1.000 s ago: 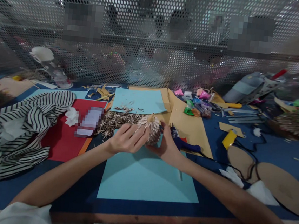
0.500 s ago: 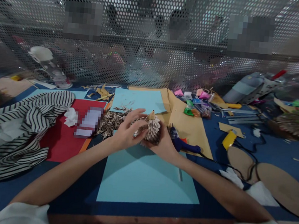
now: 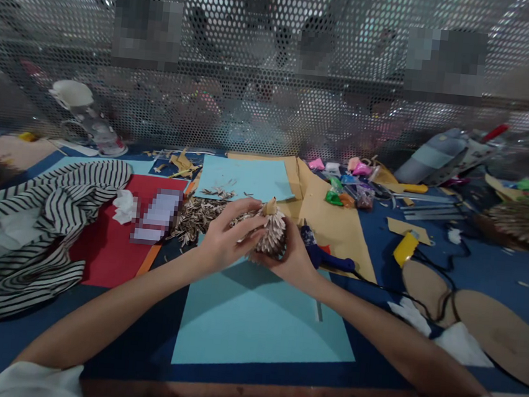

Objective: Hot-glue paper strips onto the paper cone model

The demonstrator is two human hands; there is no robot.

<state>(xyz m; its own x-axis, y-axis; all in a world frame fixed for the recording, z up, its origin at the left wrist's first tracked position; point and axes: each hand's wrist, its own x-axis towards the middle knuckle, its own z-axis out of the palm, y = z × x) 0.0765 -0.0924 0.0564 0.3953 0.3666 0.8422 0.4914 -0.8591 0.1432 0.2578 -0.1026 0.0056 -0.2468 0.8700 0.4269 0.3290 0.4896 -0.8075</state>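
Observation:
A small hedgehog figure (image 3: 274, 234), covered in overlapping pale seed husks with a tan pointed snout, is held above a light blue sheet (image 3: 262, 323). Around its right side and underside wraps my right hand (image 3: 298, 258). My left hand (image 3: 231, 229) has its fingers bent against the figure's left side; its fingertips are partly hidden. A heap of striped seed husks (image 3: 197, 217) lies just left of my left hand. Close to my right hand rests a blue glue gun (image 3: 328, 258) with a black cord.
A striped cloth (image 3: 31, 232), red sheet (image 3: 105, 245) and phone (image 3: 157, 213) lie left. Small coloured bags (image 3: 345, 184) sit behind, near a perforated metal screen (image 3: 254, 110). On the right are a yellow cutter (image 3: 405, 248), cardboard ovals (image 3: 500, 327) and glue sticks (image 3: 434, 208).
The hedgehog figure and both hands have shifted very slightly right and down, and the figure is turned a little. Both hands keep their hold on it.

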